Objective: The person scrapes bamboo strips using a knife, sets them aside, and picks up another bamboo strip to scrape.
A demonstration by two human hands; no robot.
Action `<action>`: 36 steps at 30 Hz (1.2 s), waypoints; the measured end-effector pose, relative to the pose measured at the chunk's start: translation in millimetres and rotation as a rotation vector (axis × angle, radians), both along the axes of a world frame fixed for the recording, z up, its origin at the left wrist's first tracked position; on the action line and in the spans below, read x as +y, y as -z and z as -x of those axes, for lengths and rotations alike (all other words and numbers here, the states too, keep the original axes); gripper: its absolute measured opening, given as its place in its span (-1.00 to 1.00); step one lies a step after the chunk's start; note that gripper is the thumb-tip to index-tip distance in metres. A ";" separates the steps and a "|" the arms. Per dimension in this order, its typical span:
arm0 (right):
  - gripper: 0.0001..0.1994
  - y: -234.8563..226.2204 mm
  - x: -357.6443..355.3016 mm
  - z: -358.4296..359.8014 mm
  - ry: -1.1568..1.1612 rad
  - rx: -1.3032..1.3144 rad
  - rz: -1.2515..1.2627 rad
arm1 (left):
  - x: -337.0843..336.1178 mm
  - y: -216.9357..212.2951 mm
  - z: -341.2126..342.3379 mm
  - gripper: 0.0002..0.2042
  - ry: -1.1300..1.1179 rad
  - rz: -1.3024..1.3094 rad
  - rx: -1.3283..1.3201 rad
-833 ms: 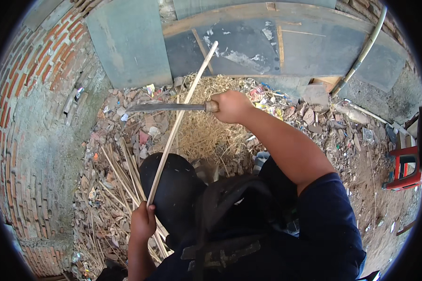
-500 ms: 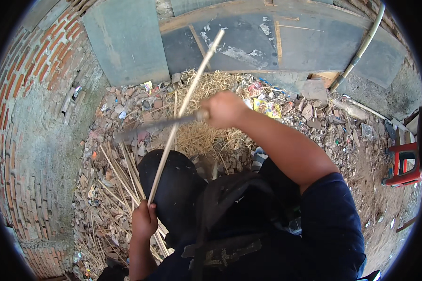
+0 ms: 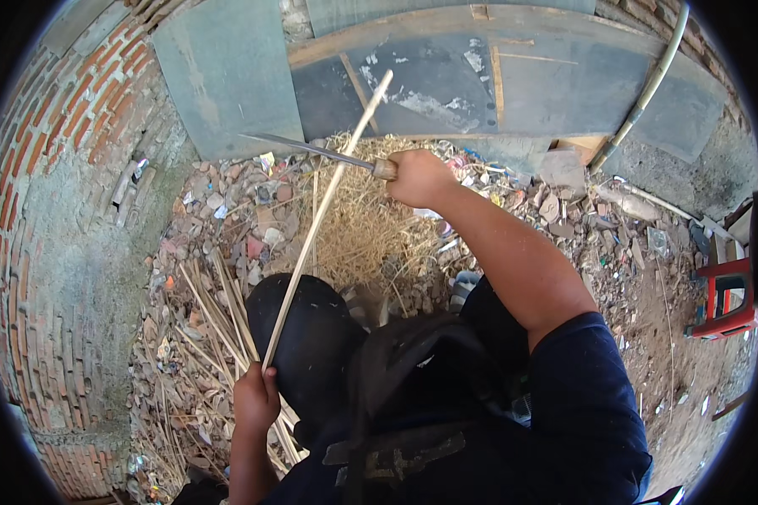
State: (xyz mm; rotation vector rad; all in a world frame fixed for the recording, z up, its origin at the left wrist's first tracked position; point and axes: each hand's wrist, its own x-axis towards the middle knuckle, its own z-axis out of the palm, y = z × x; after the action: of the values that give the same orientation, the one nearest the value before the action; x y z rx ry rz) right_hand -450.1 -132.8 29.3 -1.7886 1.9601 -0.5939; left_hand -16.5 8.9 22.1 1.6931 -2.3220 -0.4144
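Note:
My left hand (image 3: 256, 399) is closed round the lower end of a long, pale split-bamboo stick (image 3: 312, 234), by my left knee. The stick slants up and to the right, its far end reaching in front of the dark panels. In my right hand (image 3: 421, 178) is the wooden handle of a long-bladed knife (image 3: 324, 152). Its blade points left and crosses the upper part of the stick; the frame does not settle whether the edge bites into it. More bamboo strips (image 3: 219, 320) lie beside my left leg, partly hidden by my left hand and knee.
Straw-like shavings (image 3: 362, 227) are heaped ahead of my feet, amid stone rubble and litter (image 3: 564, 219). A brick wall (image 3: 67, 236) rises on the left. Grey panels (image 3: 564, 93) stand behind, with a bamboo pole (image 3: 648, 93) leaning there. A red plastic stool (image 3: 726, 299) is at the far right.
My right hand and the knife have moved farther up the stick, away from me and slightly right. The stick's far end has dipped a little; my left hand keeps its hold.

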 end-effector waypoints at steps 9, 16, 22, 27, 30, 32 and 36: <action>-0.89 -10.3 15.2 -29.9 -0.264 0.317 0.139 | 2.7 0.2 -6.5 -0.71 0.010 -0.054 0.031; -0.80 7.6 -7.1 18.6 0.046 0.128 0.224 | -3.3 -2.4 -7.3 -0.69 0.018 -0.054 0.029; -0.75 -11.7 6.6 5.4 0.030 0.147 0.199 | 2.6 -0.8 -10.4 -0.61 0.012 -0.119 0.192; -0.74 -19.7 17.7 19.4 0.018 0.202 0.202 | 5.2 -6.9 -13.7 -0.61 0.013 -0.127 0.183; -0.74 -26.7 19.1 27.1 -0.077 0.278 0.155 | 10.7 -1.9 -28.0 -0.62 -0.007 -0.166 0.156; -0.74 -24.0 17.0 31.8 -0.111 0.338 0.155 | 14.5 -5.4 -27.7 -0.63 -0.014 -0.181 0.108; -0.73 -29.8 17.3 27.5 -0.117 0.391 0.095 | 15.5 -6.7 -27.1 -0.65 -0.029 -0.180 0.107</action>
State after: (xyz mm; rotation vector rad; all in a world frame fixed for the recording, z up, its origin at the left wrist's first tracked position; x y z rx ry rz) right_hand -477.7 -115.5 59.1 -2.1964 2.0788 -0.3204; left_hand 10.6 24.4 28.8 1.7344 -2.2392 -0.7099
